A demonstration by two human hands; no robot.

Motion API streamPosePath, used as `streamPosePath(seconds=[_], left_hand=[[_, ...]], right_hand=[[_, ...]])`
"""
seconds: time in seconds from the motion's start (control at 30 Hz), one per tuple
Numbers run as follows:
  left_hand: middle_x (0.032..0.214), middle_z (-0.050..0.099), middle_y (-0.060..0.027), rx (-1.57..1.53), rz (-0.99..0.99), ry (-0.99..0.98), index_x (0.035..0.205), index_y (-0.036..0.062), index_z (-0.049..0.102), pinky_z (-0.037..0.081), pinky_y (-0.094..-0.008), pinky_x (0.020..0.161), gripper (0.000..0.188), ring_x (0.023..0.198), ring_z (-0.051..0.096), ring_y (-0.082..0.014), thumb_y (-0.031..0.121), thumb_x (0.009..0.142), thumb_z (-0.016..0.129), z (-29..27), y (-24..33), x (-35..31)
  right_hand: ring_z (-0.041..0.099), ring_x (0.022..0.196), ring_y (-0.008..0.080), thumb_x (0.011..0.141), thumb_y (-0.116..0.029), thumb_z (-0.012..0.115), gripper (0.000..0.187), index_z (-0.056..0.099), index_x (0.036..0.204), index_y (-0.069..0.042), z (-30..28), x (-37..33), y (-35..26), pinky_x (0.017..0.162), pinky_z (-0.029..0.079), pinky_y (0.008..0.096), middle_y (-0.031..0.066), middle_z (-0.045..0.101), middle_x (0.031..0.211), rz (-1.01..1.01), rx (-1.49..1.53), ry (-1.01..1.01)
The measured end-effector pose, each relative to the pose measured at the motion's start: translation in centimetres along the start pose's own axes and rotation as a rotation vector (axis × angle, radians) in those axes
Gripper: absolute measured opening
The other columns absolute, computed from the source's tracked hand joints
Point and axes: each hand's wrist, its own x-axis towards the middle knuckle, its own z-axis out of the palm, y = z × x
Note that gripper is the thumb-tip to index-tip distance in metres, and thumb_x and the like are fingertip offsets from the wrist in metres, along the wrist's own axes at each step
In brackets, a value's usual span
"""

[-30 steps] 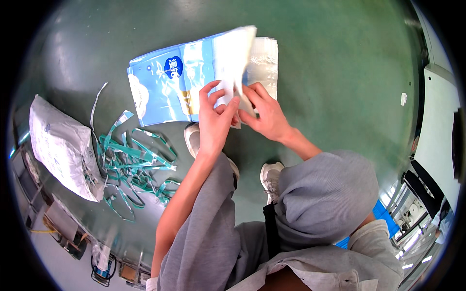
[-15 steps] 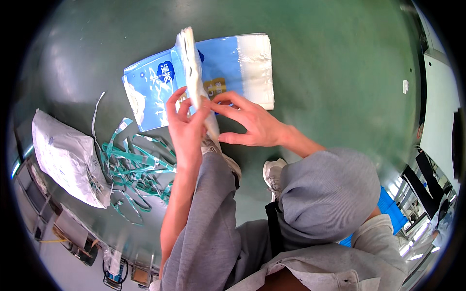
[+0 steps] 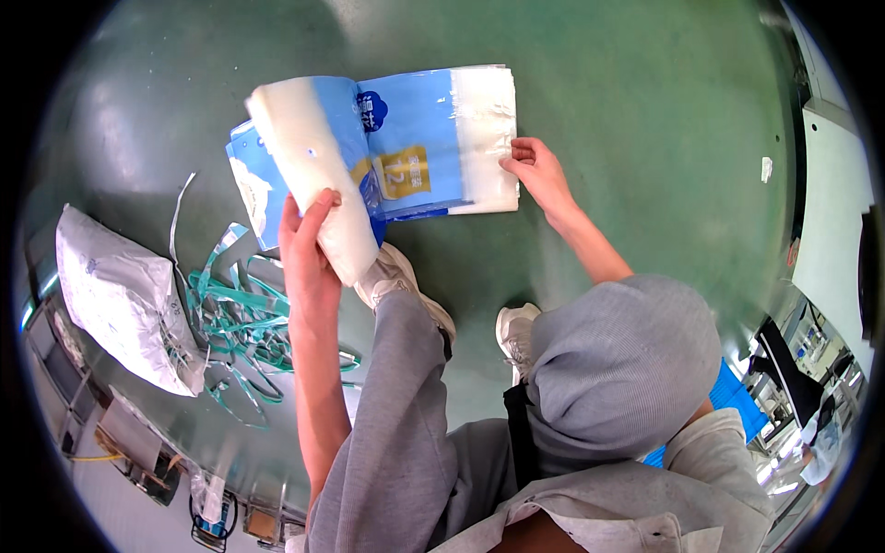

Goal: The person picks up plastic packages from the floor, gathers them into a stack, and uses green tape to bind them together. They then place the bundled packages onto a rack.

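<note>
Head view: stack of blue-and-white plastic bags (image 3: 415, 115) seen on green floor (image 3: 636, 138); folded-over end (image 3: 304, 138) held by left hand (image 3: 311, 263) — some fingertips hidden behind. Right hand (image 3: 544, 180) placed, fingers narrowed, at white end (image 3: 484, 120) — pinch cannot be confirmed.

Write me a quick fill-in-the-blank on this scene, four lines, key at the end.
1. The left hand grips the folded-over flap by its ____ end, not its blue part.
2. The right hand is at the ____ edge of the stack.
3. The sack lies to the ____ of the tangled straps.
4. The floor is coloured ____.

Missing words: white; right; left; green.
</note>
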Motion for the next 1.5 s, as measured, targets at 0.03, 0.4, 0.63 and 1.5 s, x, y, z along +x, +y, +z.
streamPosePath(seconds=[0.03, 0.4, 0.63, 1.5], left_hand=[[0.099, 0.067, -0.0117, 0.003, 0.003, -0.024, 0.128, -0.0001, 0.041, 0.053, -0.0291, 0.072, 0.051, 0.080, 0.065, -0.0174, 0.010, 0.087, 0.068, 0.0, -0.3, 0.1], [0.106, 0.070, -0.0144, 0.291, 0.053, -0.158, 0.134, -0.0023, 0.031, 0.054, -0.0264, 0.066, 0.058, 0.083, 0.067, -0.0142, 0.004, 0.088, 0.066, 2.1, -1.6, -1.2], [0.112, 0.066, -0.0093, 0.339, 0.073, -0.148, 0.132, 0.0014, 0.036, 0.049, -0.0209, 0.064, 0.051, 0.080, 0.064, -0.0091, 0.009, 0.090, 0.064, 4.1, -4.2, -1.7], [0.107, 0.066, -0.0154, 0.314, 0.001, -0.179, 0.135, -0.0015, 0.034, 0.051, -0.0253, 0.059, 0.058, 0.082, 0.067, -0.0159, 0.014, 0.089, 0.067, 1.7, -2.1, -0.3]], right_hand=[[0.060, 0.092, 0.0174, 0.080, -0.017, 0.071, 0.045, 0.054, 0.118, 0.002, -0.1, 0.1, -0.3, 0.082, 0.048, 0.0284, 0.0083, 0.063, 0.101, 0.018, 0.048, -0.005], [0.056, 0.087, 0.0107, 0.079, 0.001, 0.070, 0.051, 0.045, 0.123, -0.006, 2.8, -3.4, -4.4, 0.079, 0.046, 0.0255, 0.0064, 0.061, 0.100, -0.163, 0.360, -0.090], [0.061, 0.089, 0.0168, 0.080, -0.003, 0.067, 0.052, 0.048, 0.128, -0.007, 4.1, -6.4, -8.6, 0.083, 0.050, 0.0310, 0.0073, 0.059, 0.099, -0.571, 0.080, -0.328], [0.065, 0.084, 0.0142, 0.083, -0.020, 0.071, 0.031, 0.065, 0.101, 0.003, 0.6, -1.3, -0.4, 0.077, 0.050, 0.0278, 0.0080, 0.069, 0.090, -0.048, 0.034, -0.038]])
